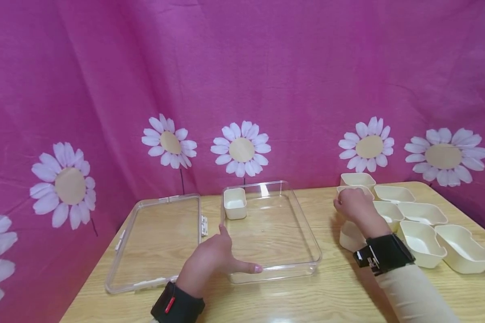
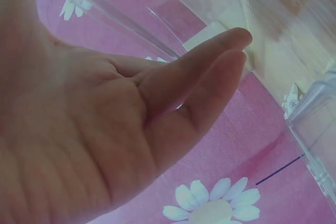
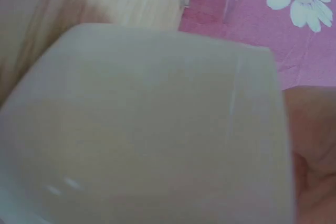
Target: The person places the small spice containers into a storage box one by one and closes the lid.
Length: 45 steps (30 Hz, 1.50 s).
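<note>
My left hand (image 1: pixel 214 255) lies at the near left corner of a clear plastic tray (image 1: pixel 275 272). Its thumb stretches along the front rim, and the left wrist view shows straight fingers. A small cream bin (image 1: pixel 235 204) stands in the tray's far left corner. Over on the right, my right hand (image 1: pixel 357 208) grips the near rim of a cream bin (image 1: pixel 359 189) with curled fingers, the tips hidden. Another cream bin (image 1: pixel 350 237) stands below that wrist. A cream bin wall (image 3: pixel 147 119) fills most of the right wrist view, with part of the hand beside it.
A clear lid (image 1: pixel 157 242) with white clips lies flat left of the tray. More cream bins (image 1: pixel 422 244) of differing sizes stand close together at the wooden table's (image 1: pixel 295 305) right side. Behind the table hangs a magenta curtain (image 1: pixel 307 89) with white flowers.
</note>
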Motion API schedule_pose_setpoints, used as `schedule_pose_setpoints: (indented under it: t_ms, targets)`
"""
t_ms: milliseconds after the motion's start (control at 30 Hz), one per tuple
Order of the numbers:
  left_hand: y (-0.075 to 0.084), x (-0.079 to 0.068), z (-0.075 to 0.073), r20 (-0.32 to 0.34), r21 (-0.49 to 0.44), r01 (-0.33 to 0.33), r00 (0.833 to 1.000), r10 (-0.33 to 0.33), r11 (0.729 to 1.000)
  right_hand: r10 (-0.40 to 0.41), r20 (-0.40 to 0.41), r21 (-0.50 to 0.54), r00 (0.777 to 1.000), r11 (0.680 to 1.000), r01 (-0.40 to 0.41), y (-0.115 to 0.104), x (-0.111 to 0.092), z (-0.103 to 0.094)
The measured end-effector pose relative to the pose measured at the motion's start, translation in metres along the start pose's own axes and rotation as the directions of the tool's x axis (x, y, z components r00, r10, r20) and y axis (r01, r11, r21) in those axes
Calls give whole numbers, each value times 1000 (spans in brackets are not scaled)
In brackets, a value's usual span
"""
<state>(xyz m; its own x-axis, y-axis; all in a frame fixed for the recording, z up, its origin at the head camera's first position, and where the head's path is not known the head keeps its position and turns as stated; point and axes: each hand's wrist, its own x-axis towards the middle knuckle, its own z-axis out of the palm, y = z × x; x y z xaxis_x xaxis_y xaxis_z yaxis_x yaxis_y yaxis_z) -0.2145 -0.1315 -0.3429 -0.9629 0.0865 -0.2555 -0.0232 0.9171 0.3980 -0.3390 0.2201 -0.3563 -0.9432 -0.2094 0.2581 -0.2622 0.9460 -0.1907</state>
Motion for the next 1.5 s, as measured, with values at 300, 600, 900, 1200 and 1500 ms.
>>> schedule_pose_setpoints:
  t_ms: [300, 600, 900, 1200, 1500]
  targets:
    - [1, 0, -4, 6, -23, 15, 1000, -15, 1000, -69, 40, 54, 997, 996, 67, -1, 4, 6]
    - [2, 1, 1, 20, -20, 26, 999, -26, 999, -168, 22, 73, 985, 983, 166, -7, 1, 12]
    - [3, 0, 0, 10, -9, 15, 1000, -14, 1000, -231, 46, 122, 972, 967, 224, -15, 0, 5]
    - [4, -2, 1, 15, -7, 11, 1000, -11, 1000, -307, -3, 110, 952, 946, 306, -11, -3, 7]
    - [3, 0, 1, 12, -32, 36, 999, -36, 999, -240, 70, 183, 968, 957, 224, -12, -3, -1]
